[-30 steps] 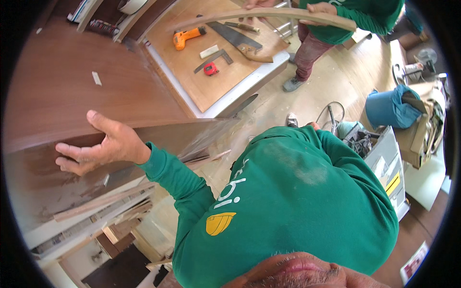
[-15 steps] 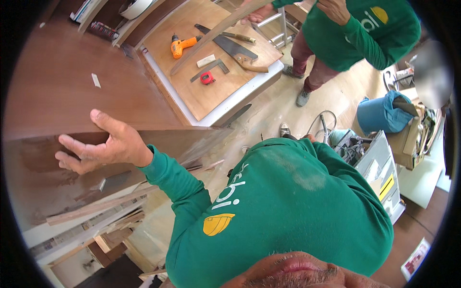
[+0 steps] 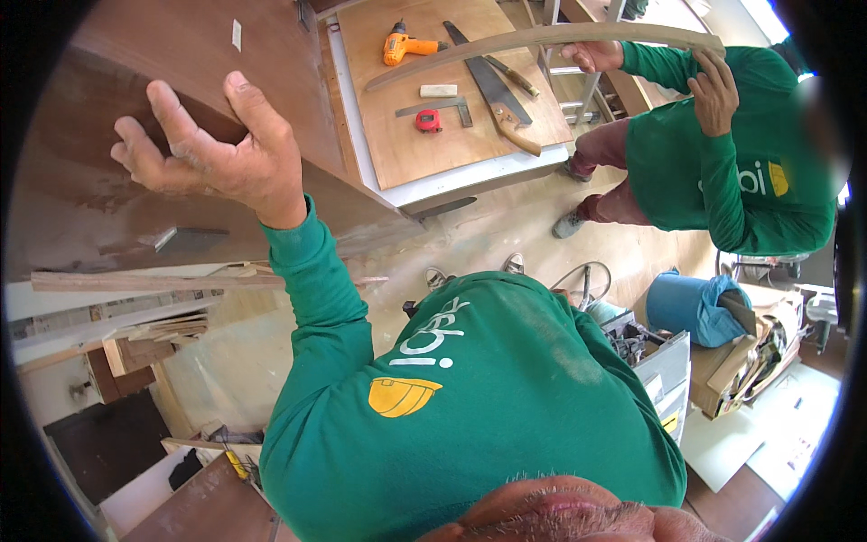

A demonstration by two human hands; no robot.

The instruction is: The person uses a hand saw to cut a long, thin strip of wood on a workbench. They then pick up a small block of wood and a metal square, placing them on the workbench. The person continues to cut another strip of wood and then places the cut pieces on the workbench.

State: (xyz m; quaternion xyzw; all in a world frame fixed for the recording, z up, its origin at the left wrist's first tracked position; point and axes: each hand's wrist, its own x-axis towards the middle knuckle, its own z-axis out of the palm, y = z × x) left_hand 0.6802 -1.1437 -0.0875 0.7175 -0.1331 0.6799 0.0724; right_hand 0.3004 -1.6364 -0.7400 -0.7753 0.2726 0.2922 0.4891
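My left hand [image 3: 212, 154] is raised at the left, its fingers spread and bent, with nothing in it. It is in front of a brown wooden panel [image 3: 99, 199]; I cannot tell whether it touches. Of my right hand [image 3: 564, 294] only a sliver shows beyond my sweater, and its fingers are hidden. Across the work table, a co-worker holds a long curved wooden strip [image 3: 542, 36] in both hands. On the plywood board [image 3: 388, 154] lie an orange drill [image 3: 406, 45], a handsaw [image 3: 492, 90], a try square [image 3: 465, 113] and a red tape measure [image 3: 427, 120].
A white block [image 3: 439, 90] and a narrow wooden-handled tool [image 3: 515, 77] also lie on the board. Blue bin [image 3: 677, 303] and grey tool case [image 3: 664, 370] stand at right. Wood offcuts [image 3: 153, 334] are stacked at lower left. The co-worker [image 3: 686, 163] stands beyond the table.
My view has shifted, bringing more of the co-worker and the curved strip into sight. My left hand appears higher in the picture, still spread.
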